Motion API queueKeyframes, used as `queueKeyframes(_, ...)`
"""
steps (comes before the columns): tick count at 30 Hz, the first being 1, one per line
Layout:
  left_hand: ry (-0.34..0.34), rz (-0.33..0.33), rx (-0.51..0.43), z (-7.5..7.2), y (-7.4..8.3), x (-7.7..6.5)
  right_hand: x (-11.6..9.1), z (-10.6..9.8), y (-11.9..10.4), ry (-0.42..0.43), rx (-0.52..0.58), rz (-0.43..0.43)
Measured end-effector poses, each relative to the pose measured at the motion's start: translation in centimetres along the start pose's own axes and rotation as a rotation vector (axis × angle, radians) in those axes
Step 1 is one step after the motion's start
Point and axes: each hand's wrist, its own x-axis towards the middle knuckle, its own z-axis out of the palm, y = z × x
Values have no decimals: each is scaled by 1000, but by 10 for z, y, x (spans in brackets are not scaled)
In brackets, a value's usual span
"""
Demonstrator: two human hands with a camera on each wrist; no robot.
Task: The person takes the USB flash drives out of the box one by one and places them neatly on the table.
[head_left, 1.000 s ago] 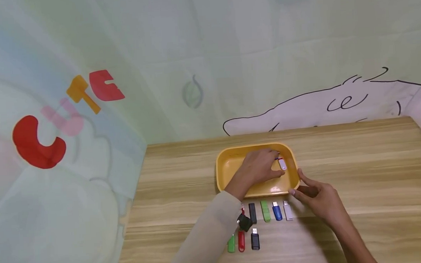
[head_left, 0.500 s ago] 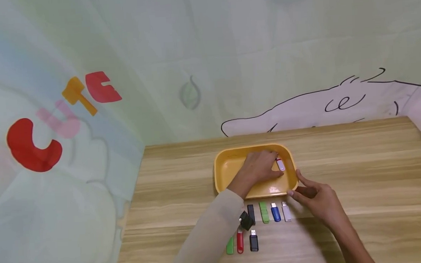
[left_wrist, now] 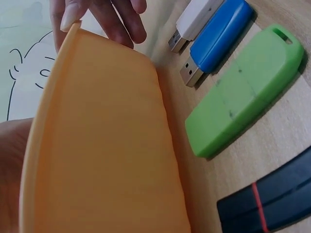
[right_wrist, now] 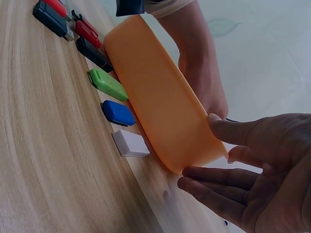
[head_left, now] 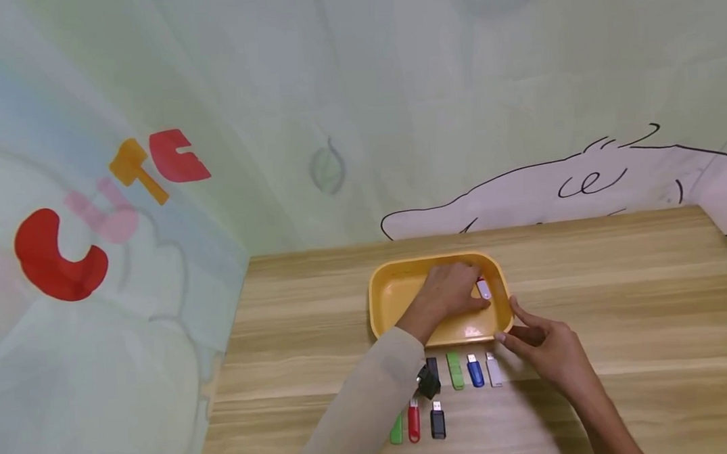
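The left hand [head_left: 447,290] reaches into a yellow plastic tray [head_left: 392,300]. Its thumb and forefinger stand apart beside a white USB stick with a red end [head_left: 484,289]; some fingertips are hidden behind the hand. At the tray's near right corner, the right hand [head_left: 554,351] grips the wall, its thumb on the rim and other fingers against the side. In front of the tray lies a row of USB sticks: black [left_wrist: 269,194], green [left_wrist: 245,90], blue [left_wrist: 221,36] and white [left_wrist: 198,18]. A red one [head_left: 414,422] lies nearer the person.
Beside the red stick are a black USB stick [head_left: 438,421] and a green one [head_left: 397,430], the latter partly behind the left sleeve [head_left: 371,396]. Behind the wood-grain table [head_left: 616,290] hangs a printed cloth [head_left: 275,156]. The left wrist carries a small black device [head_left: 428,382].
The left hand stays in the tray and shifts slightly about the white-and-red USB stick. The right hand keeps its hold on the corner. The head view has drifted a little.
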Motion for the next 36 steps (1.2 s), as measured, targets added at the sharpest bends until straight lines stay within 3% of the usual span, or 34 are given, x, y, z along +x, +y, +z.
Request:
queueKeyframes(17,3,12,-1,3,6,5,0,1,3,8,-5,13)
queueKeyframes(36,19,37,9,3,8,7,-1,2,3,23,16,-30)
